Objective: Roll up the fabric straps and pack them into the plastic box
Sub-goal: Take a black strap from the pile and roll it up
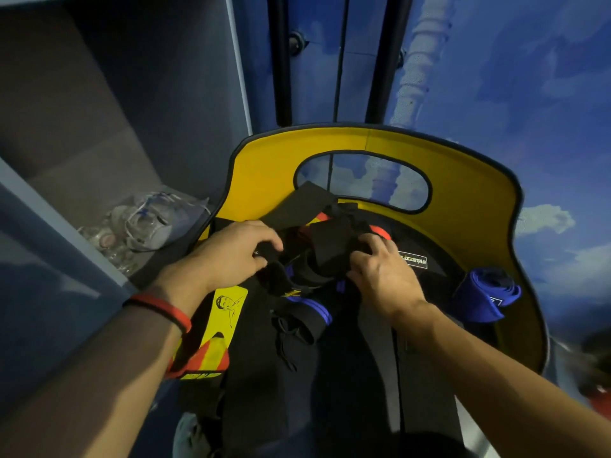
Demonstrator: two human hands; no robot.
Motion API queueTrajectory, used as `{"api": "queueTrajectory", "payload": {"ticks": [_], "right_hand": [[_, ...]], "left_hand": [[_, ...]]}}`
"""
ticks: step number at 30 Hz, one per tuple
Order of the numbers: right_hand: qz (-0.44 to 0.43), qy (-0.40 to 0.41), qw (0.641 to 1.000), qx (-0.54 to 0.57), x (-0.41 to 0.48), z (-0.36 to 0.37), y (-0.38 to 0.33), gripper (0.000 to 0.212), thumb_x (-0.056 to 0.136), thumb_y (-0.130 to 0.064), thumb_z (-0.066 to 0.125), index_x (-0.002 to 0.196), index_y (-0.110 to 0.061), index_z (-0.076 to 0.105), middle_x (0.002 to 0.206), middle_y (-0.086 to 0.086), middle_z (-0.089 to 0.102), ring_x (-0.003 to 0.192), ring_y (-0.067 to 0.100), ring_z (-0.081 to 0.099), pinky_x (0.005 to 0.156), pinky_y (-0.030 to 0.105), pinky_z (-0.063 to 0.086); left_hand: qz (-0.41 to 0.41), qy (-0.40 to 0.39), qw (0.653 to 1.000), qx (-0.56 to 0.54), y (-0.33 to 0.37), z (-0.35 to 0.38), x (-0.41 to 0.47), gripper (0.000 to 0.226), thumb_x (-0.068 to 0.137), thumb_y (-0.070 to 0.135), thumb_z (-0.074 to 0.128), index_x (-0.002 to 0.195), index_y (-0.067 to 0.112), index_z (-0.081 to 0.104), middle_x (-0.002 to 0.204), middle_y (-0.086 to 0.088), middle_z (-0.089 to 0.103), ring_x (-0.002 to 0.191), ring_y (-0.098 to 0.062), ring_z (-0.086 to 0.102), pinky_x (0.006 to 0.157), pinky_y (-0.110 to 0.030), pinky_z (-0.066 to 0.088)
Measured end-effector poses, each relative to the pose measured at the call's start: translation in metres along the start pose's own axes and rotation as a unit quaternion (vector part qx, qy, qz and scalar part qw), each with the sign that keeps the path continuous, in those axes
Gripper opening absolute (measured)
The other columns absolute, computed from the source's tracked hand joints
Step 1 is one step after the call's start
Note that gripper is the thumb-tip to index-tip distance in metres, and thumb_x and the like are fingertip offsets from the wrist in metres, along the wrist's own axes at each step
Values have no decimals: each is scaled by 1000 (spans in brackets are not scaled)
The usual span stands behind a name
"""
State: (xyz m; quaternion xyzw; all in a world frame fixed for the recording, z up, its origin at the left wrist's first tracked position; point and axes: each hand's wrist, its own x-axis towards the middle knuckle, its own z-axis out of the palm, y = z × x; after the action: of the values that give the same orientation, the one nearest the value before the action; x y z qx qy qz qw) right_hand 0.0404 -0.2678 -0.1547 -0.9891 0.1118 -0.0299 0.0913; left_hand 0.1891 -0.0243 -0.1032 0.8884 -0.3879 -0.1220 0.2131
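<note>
— Where are the hands?
— Both are on the heap of black straps [330, 241]. The left hand [231, 252] grips a strap end at the heap's nine o'clock. The right hand [380, 272] curls its fingers round the bundle at three o'clock.
— Any rolled?
— One blue roll [486, 295], farther out at three o'clock, beside the yellow panel [463, 200].

A yellow shell [463, 200] with a black rim and an oval cut-out [363, 183] in its back wall carries the things. On its dark floor lies a tangled heap of black straps [297, 322], some striped blue or orange. A blue roll [482, 299] rests against the right wall. A yellow strap [228, 305] lies at the left edge. Beside the shell, a grey shelf [99, 166] holds clear packets [142, 223].
</note>
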Motion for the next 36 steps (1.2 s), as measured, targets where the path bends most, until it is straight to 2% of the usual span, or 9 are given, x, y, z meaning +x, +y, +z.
{"api": "queueTrajectory", "payload": {"ticks": [5, 9, 14, 19, 24, 28, 31, 33, 36], "right_hand": [[66, -1, 995, 78, -10, -1, 33, 13, 99, -31, 60, 99, -18, 63, 120, 4, 47, 100, 27, 58, 84, 45, 52], [44, 26, 996, 77, -13, -2, 40, 12, 96, -29, 64, 89, -20, 63, 118, 2, 53, 103, 23, 56, 85, 40, 51], [-42, 140, 984, 107, -7, -13, 7, 12, 93, -28, 64, 92, -16, 65, 103, 1, 53, 96, 18, 51, 80, 36, 48], [-154, 159, 969, 106, -5, -11, -38, 33, 91, -40, 61, 116, -18, 64, 106, 3, 56, 95, 24, 54, 79, 43, 47], [-102, 42, 978, 175, 8, 4, -90, 54, 91, -49, 65, 138, -23, 57, 124, -1, 66, 110, 24, 57, 93, 44, 48], [38, 21, 945, 324, 17, 9, -91, 25, 94, -35, 69, 117, -24, 71, 101, -5, 75, 98, 18, 68, 88, 37, 54], [123, 17, 909, 398, 22, 12, -76, 13, 95, -30, 70, 104, -23, 74, 95, -5, 73, 96, 15, 68, 88, 32, 54], [175, 19, 858, 482, 22, 15, -65, 4, 95, -26, 70, 97, -22, 71, 88, -5, 70, 91, 15, 66, 86, 33, 53], [202, 16, 778, 594, 15, 14, -57, 9, 98, -19, 66, 99, -11, 68, 85, 0, 67, 85, 16, 61, 82, 35, 52]], "left_hand": [[-46, 109, 979, -168, -5, -20, -1, 67, 89, -21, 52, 131, 31, 60, 133, 5, 55, 128, -7, 50, 107, -30, 43], [-104, 64, 977, -177, -18, -17, 0, 70, 90, -24, 51, 138, 27, 53, 128, -2, 57, 125, -18, 55, 104, -36, 49], [-118, 34, 982, -146, -16, -9, 4, 61, 91, -19, 55, 140, 18, 57, 128, -3, 59, 122, -18, 55, 96, -26, 46], [-110, 69, 980, -153, -15, -6, 4, 46, 87, -13, 69, 120, 19, 64, 113, -7, 62, 105, -23, 64, 94, -36, 55], [-90, 76, 980, -161, -1, 2, 5, 29, 83, 7, 82, 101, 24, 66, 81, 1, 70, 75, -19, 67, 73, -39, 54], [-73, 41, 984, -158, -4, 1, 4, 31, 83, 6, 80, 92, 32, 67, 89, 6, 72, 91, -17, 69, 95, -50, 54], [-75, 52, 992, -85, -6, -8, 1, 27, 76, 41, 87, 92, 36, 67, 108, 10, 58, 105, -11, 58, 97, -40, 48], [-109, 22, 991, -72, -4, -8, -1, 40, 69, 53, 88, 96, 34, 66, 111, 10, 53, 105, -9, 56, 94, -37, 49], [-129, -11, 986, -101, -3, -3, 0, 45, 64, 51, 91, 96, 32, 66, 105, 8, 62, 96, -12, 63, 90, -43, 55]]}}
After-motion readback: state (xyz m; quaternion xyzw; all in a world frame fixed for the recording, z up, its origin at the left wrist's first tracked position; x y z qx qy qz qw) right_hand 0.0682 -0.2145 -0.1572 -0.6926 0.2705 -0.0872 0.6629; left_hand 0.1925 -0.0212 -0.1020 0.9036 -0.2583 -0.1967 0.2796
